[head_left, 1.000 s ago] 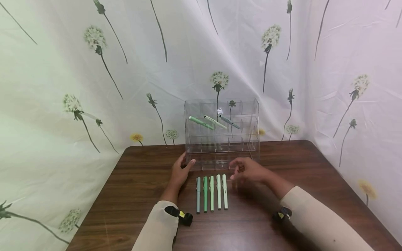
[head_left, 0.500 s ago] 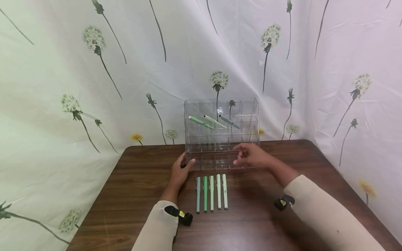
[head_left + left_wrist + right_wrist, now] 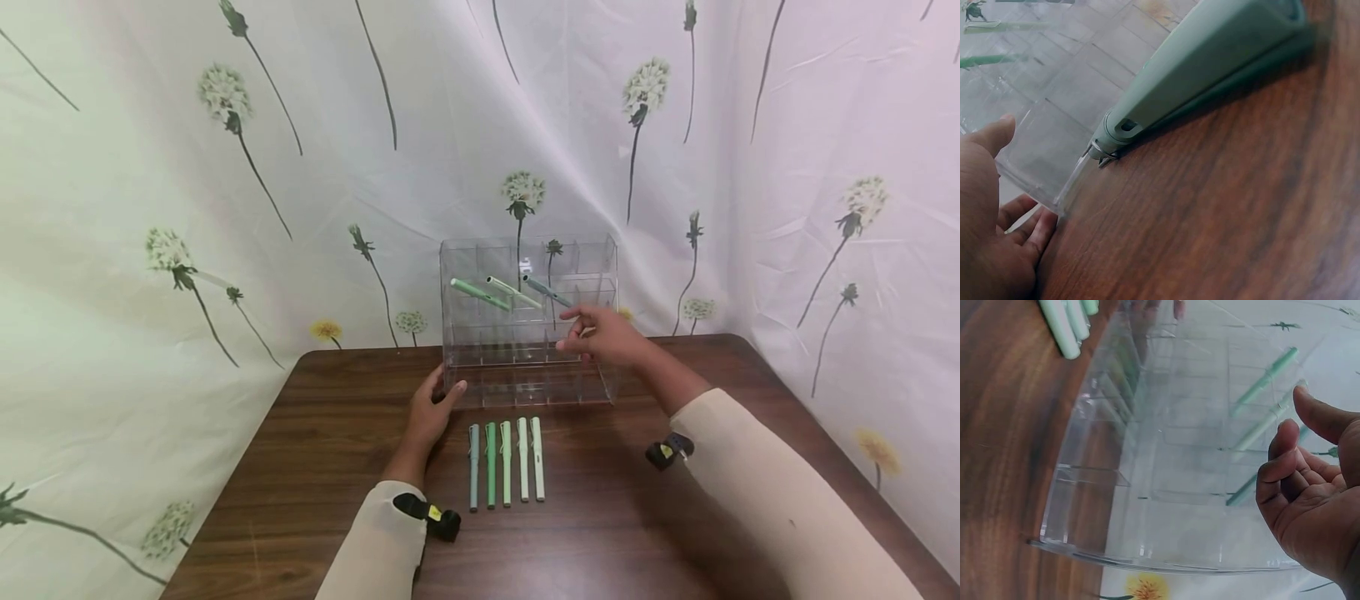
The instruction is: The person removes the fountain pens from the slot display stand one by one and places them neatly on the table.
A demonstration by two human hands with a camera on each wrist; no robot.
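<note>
A clear acrylic tiered organizer (image 3: 495, 364) stands on the table, with three capped pens slanted in its upper tier: a green pen (image 3: 480, 294), a pale green pen (image 3: 515, 292) and a blue-grey pen (image 3: 548, 292). My left hand (image 3: 432, 410) holds its lower left side, thumb in front and fingers around the outer edge (image 3: 1060, 209). My right hand (image 3: 603, 335) is raised before the organizer's right half, index fingertip near the blue-grey pen's lower end. The right wrist view shows its fingers (image 3: 1279, 472) loosely bent, thumb apart, holding nothing.
A row of several capped pens in blue-grey (image 3: 474, 467), green (image 3: 491, 465) and paler greens (image 3: 522, 459) lies on the brown wooden table (image 3: 322, 500) in front of the organizer. A white cloth printed with dandelions (image 3: 337, 150) hangs behind the table.
My right hand has risen from beside the row of pens to the organizer's middle tiers, near the blue-grey pen. The left hand and all the pens have stayed in place.
</note>
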